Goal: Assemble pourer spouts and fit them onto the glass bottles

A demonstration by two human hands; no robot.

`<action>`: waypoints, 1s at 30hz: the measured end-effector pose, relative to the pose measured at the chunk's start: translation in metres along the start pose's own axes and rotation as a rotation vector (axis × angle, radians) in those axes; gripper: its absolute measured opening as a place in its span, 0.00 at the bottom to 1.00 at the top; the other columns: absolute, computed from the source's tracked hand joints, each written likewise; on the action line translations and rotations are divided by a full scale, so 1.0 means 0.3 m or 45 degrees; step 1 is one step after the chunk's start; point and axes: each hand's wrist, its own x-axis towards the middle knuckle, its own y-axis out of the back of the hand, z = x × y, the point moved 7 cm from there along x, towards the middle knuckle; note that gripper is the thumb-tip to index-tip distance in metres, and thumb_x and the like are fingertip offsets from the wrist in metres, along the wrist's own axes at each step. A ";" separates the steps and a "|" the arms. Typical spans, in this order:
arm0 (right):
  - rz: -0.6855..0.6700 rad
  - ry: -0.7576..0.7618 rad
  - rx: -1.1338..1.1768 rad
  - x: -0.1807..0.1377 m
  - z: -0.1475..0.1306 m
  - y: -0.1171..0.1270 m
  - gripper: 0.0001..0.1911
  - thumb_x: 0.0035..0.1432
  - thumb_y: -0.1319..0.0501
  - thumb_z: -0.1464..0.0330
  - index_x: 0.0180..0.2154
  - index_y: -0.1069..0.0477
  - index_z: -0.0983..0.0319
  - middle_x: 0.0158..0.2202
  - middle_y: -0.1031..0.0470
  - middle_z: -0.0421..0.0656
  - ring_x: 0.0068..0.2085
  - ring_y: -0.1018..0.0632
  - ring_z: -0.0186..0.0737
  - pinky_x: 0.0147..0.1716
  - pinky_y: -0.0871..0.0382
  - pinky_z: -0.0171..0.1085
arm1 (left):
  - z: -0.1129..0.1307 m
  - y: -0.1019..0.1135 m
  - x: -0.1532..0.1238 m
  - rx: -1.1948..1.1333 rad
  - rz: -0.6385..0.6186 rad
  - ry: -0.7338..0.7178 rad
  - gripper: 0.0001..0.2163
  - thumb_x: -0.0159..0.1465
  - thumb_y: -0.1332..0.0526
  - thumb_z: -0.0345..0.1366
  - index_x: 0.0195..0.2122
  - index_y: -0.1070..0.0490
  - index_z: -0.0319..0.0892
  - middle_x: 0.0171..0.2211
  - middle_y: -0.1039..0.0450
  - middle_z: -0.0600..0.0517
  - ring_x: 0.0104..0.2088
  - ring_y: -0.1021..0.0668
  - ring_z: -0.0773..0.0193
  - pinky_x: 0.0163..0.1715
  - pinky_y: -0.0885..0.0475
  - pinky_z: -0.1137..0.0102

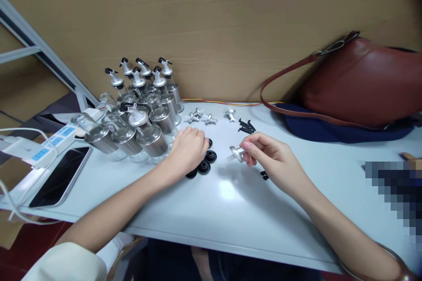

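Above table (227,224) — right hand (271,154) pinches silver pourer (236,154), long axis sideways, tube (230,158) leftward; left hand (189,151) curled — grip unclear.

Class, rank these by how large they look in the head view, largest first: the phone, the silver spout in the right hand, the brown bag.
1. Brown bag
2. Phone
3. Silver spout, partly covered by the right hand
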 end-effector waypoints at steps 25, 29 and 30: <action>-0.232 -0.180 0.491 -0.005 0.030 -0.040 0.21 0.50 0.30 0.53 0.25 0.35 0.61 0.18 0.26 0.39 0.20 0.25 0.35 0.20 0.30 0.33 | 0.041 0.055 -0.196 -0.791 0.698 -0.391 0.10 0.74 0.59 0.36 0.37 0.43 0.44 0.30 0.39 0.55 0.28 0.33 0.68 0.29 0.34 0.72; -0.328 -0.225 0.494 -0.019 0.023 -0.075 0.21 0.49 0.29 0.54 0.25 0.34 0.61 0.19 0.25 0.40 0.19 0.24 0.35 0.20 0.29 0.32 | 0.037 0.052 -0.209 -0.862 0.732 -0.477 0.08 0.74 0.57 0.37 0.39 0.43 0.45 0.31 0.37 0.54 0.31 0.31 0.67 0.30 0.34 0.72; -0.363 -0.237 0.495 -0.022 0.022 -0.086 0.20 0.50 0.29 0.54 0.25 0.34 0.61 0.19 0.24 0.40 0.19 0.24 0.35 0.20 0.29 0.32 | 0.036 0.052 -0.212 -0.869 0.734 -0.486 0.07 0.73 0.57 0.37 0.39 0.43 0.45 0.32 0.37 0.54 0.31 0.30 0.67 0.30 0.34 0.72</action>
